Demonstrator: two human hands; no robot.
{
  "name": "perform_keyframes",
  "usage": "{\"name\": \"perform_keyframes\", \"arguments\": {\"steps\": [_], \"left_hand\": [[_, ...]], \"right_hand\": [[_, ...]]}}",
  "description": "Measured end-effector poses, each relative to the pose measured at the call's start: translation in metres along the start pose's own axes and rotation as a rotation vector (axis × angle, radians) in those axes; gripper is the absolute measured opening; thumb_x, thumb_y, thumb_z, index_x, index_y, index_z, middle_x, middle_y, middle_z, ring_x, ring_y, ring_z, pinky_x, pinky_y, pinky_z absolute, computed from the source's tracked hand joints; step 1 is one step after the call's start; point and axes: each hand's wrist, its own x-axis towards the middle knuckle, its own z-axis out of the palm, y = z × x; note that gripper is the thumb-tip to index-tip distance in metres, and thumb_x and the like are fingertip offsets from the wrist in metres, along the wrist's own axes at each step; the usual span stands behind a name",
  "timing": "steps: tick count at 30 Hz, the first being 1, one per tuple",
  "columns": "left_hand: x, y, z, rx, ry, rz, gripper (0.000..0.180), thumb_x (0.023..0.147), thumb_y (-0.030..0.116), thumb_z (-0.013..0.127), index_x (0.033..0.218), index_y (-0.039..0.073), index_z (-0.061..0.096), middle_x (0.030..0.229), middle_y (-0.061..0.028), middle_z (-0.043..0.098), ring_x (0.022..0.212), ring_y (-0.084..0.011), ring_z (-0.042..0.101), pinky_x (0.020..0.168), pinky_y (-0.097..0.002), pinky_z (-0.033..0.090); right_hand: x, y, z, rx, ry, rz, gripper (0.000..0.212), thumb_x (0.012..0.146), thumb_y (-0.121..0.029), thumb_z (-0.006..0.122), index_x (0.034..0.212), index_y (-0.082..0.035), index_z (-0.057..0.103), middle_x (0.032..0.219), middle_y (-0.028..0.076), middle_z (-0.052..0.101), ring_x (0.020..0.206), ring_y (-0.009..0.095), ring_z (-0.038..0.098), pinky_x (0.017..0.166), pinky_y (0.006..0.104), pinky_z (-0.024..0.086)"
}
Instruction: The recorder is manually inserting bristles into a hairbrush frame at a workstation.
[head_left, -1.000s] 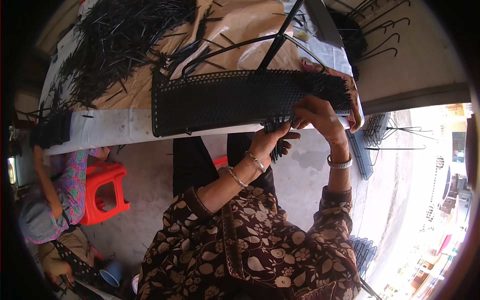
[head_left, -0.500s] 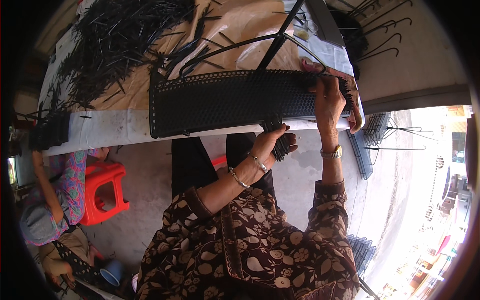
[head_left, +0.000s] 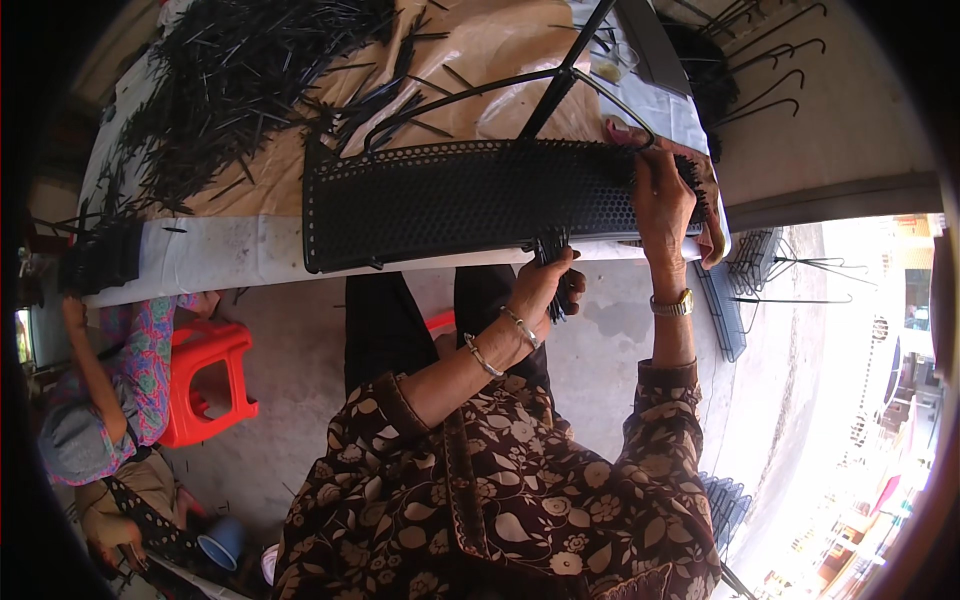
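Clamping sticks (head_left: 553,246) in the left hand (head_left: 540,285). With the right hand (head_left: 662,205) at the panel (head_left: 450,200), can't tell if pinching anything. Best hold those close, go gently.

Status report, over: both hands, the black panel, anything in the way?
Left hand gripping sticks at near edge of panel. Right hand toward panel's right end, grip hidden. Spikes showing there. Frame beyond, one leg near right hand.
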Motion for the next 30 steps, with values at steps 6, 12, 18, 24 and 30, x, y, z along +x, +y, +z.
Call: {"name": "perform_keyframes", "arguments": {"steps": [6,12,18,24,30], "left_hand": [[-0.003,0.001,0.003,0.011,0.0,0.027,0.024,0.092,0.03,0.058,0.098,0.007,0.06,0.074,-0.006,0.062,0.056,-0.0109,0.052,0.05,-0.0267,0.044],[-0.009,0.001,0.007,-0.026,0.052,0.043,0.021,0.091,0.028,0.061,0.097,0.007,0.061,0.075,-0.0052,0.061,0.059,-0.0114,0.053,0.052,-0.0271,0.047],[-0.009,0.0,0.006,-0.03,0.037,0.064,0.021,0.091,0.026,0.061,0.1,0.007,0.062,0.075,-0.0044,0.061,0.062,-0.012,0.054,0.055,-0.0276,0.047],[-0.011,0.0,0.006,-0.013,0.044,0.076,0.023,0.091,0.026,0.061,0.102,0.006,0.062,0.075,-0.0044,0.061,0.062,-0.0119,0.054,0.054,-0.0273,0.046],[-0.011,-0.001,0.004,-0.013,0.055,0.106,0.021,0.09,0.024,0.062,0.1,0.007,0.063,0.072,-0.0051,0.062,0.056,-0.0106,0.052,0.048,-0.0247,0.042]], "right_hand": [[-0.007,0.009,0.009,-0.151,-0.099,-0.022,0.01,0.085,-0.014,0.064,0.094,-0.01,0.065,0.085,0.006,0.058,0.073,0.021,0.061,0.064,0.0323,0.047],[-0.004,0.001,0.009,-0.175,-0.077,-0.079,0.011,0.085,-0.018,0.064,0.093,-0.012,0.066,0.093,0.005,0.058,0.077,0.025,0.061,0.065,0.0346,0.048],[-0.006,0.003,0.015,-0.245,-0.069,-0.002,0.014,0.085,-0.021,0.063,0.097,-0.015,0.065,0.093,0.007,0.058,0.081,0.028,0.062,0.067,0.0371,0.048],[0.001,0.003,0.019,-0.257,-0.022,0.019,0.016,0.085,-0.026,0.062,0.095,-0.014,0.066,0.088,0.011,0.059,0.079,0.031,0.061,0.064,0.0421,0.048],[-0.002,0.011,0.022,-0.321,-0.053,0.039,0.019,0.085,-0.029,0.061,0.097,-0.015,0.067,0.089,0.011,0.059,0.077,0.032,0.061,0.065,0.0415,0.048]]}}
